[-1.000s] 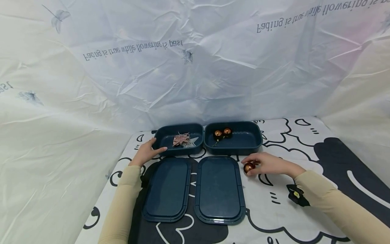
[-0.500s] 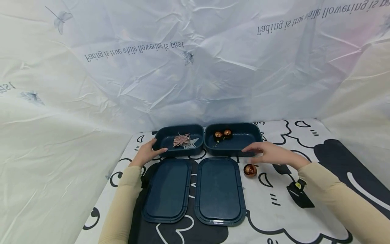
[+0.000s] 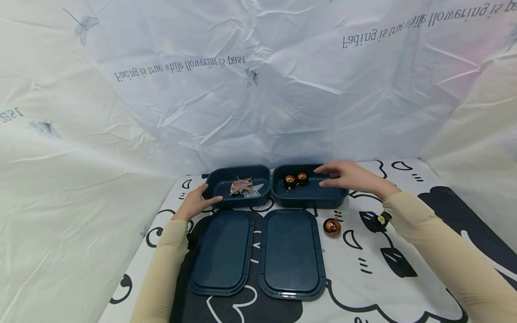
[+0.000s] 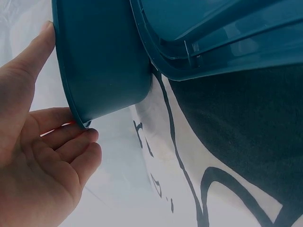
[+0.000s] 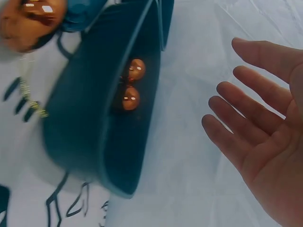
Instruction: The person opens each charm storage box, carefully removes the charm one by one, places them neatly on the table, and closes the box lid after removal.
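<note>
My left hand point(image 3: 193, 204) holds the left corner of a dark blue box point(image 3: 264, 199), thumb along the near side; in the left wrist view its fingers point(image 4: 80, 146) curl at the rim. Inside lie a pink glittery ornament point(image 3: 241, 185) and a silver star point(image 3: 254, 191). My right hand point(image 3: 349, 177) hovers over the right end of a second blue box point(image 3: 315, 201), fingers spread and holding nothing. Two copper Christmas baubles point(image 3: 290, 180) sit at that box's left side. Another copper bauble point(image 3: 332, 227) rests on the cloth in front of it.
Two dark blue lids, a left one point(image 3: 222, 253) and a right one point(image 3: 291, 255), lie flat side by side before the boxes. Black-and-white patterned cloth point(image 3: 363, 287) covers the table. A white printed sheet point(image 3: 258, 112) rises behind the boxes.
My right hand has let go of the copper bauble on the cloth and moved up and away, over the right box. The left hand has stayed at its box.
</note>
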`<action>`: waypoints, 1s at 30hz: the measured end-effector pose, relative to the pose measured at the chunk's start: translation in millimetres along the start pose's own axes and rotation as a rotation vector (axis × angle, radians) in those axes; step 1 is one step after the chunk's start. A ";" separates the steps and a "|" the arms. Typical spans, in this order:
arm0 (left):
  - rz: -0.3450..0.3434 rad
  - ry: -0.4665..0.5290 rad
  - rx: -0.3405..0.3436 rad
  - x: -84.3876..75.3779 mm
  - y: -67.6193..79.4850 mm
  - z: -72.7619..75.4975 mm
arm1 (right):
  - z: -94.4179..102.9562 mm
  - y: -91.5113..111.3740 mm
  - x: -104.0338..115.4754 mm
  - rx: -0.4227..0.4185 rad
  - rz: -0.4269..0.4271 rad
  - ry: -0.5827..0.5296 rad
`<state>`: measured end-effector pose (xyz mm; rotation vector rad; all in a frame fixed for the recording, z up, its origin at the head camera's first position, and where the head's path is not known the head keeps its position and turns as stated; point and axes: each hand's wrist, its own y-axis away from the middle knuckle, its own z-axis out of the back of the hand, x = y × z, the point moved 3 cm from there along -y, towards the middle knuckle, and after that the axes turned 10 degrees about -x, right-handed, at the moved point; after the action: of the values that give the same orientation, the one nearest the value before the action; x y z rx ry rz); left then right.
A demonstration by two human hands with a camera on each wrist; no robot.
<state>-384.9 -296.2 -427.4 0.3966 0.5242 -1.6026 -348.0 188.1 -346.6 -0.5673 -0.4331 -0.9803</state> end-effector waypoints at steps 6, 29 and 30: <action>-0.009 -0.002 -0.008 -0.3 -0.3 0.1 | -3.4 -29.3 7.3 -0.007 0.010 0.053; -0.002 0.001 -0.002 3.3 -3.0 -1.0 | -65.5 -90.3 -27.9 0.100 -0.012 0.213; -0.002 0.002 -0.001 3.2 -2.9 -0.5 | -66.2 -91.2 -28.4 0.105 -0.025 0.219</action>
<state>-388.1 -298.4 -429.2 0.3965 0.5272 -1.6043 -435.1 125.6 -391.5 -0.3555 -0.2949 -1.0247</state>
